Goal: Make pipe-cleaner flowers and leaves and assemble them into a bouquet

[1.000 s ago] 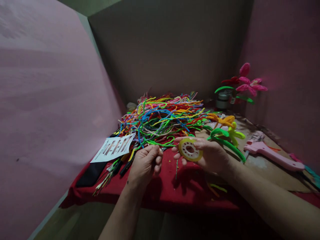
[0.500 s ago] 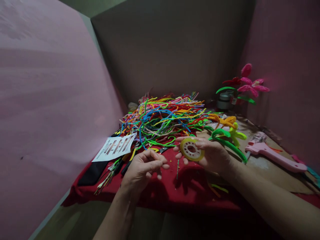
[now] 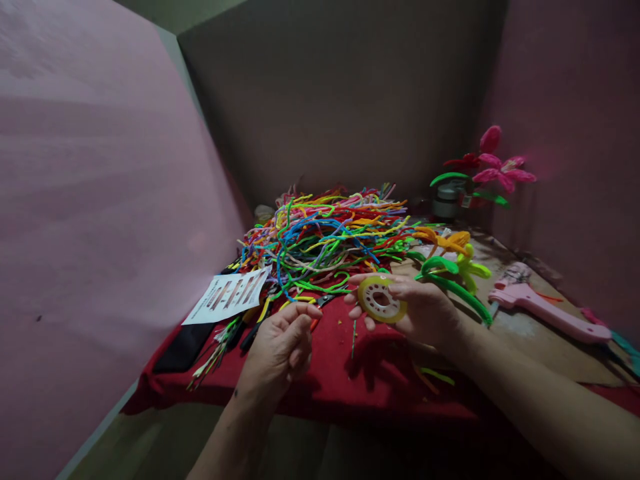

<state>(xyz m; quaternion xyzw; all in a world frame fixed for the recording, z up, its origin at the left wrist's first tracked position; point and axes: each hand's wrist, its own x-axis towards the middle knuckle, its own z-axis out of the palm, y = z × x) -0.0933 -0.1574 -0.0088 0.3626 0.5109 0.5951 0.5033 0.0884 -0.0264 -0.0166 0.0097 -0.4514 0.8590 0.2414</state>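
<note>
My right hand (image 3: 425,307) holds a roll of clear yellowish tape (image 3: 400,312) with a white perforated core, thumb on its near side and fingers behind it. To its left and a little lower is my left hand (image 3: 280,343), its fingers curled in and the index finger pointing toward the roll. Whatever its fingers may hold is hidden or too small to see. Below the roll, a thin green stem (image 3: 354,340) shows against the red cloth; whether it touches my right hand I cannot tell. Behind both hands lies a large heap of colourful pipe cleaners (image 3: 330,233).
A printed sheet (image 3: 227,297) overlaps a black phone-like slab (image 3: 183,350) on the left. At right, a pink glue gun (image 3: 550,310) rests on a board (image 3: 525,347) near orange and green pipe-cleaner flowers (image 3: 453,243). Pink flowers (image 3: 505,172) stand behind. Dark-handled tools lie beyond my left hand.
My left hand has drawn slightly left, away from the tape roll, and its fingers have curled in more. My right hand holds the roll in nearly the same place.
</note>
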